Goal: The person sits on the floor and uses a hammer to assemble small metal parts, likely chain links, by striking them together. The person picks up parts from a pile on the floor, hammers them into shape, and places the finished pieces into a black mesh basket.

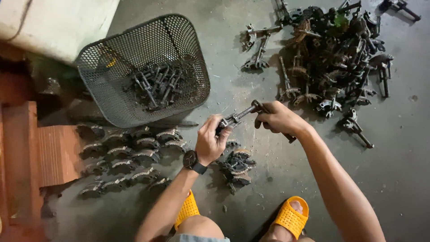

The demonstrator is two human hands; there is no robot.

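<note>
From the head camera I see both hands working over a grey concrete floor (403, 148). The left hand (211, 142) is closed around one end of a dark metal shaft part (239, 115); its fingers wrap the toothed end, and a black wristwatch (193, 161) sits on that wrist. The right hand (278, 118) is closed around the same part at its other end, with a dark tool handle (290, 139) projecting from under the palm toward 4 o'clock. I cannot tell how the handle joins the part. The shaft part lies near the centre of the view, tilted, with its upper end toward 1 o'clock.

At 10 o'clock from the hands stands a black mesh basket (179, 36), tipped toward the camera, with a cluster of similar shaft parts (156, 83) lying in it. At 8 o'clock, rows of curved shoe-shaped metal pieces (130, 154) lie on the floor, just beside the left forearm. At 6 o'clock, directly below the hands, a small heap of dark toothed pieces (237, 168) rests on the floor. At 1 o'clock a large pile of dark shaft assemblies (333, 58) spreads across the floor, well apart from the basket.

At the lower edge I see two feet in yellow perforated sandals (291, 217). A reddish wooden step (53, 154) occupies the 9 o'clock edge.
</note>
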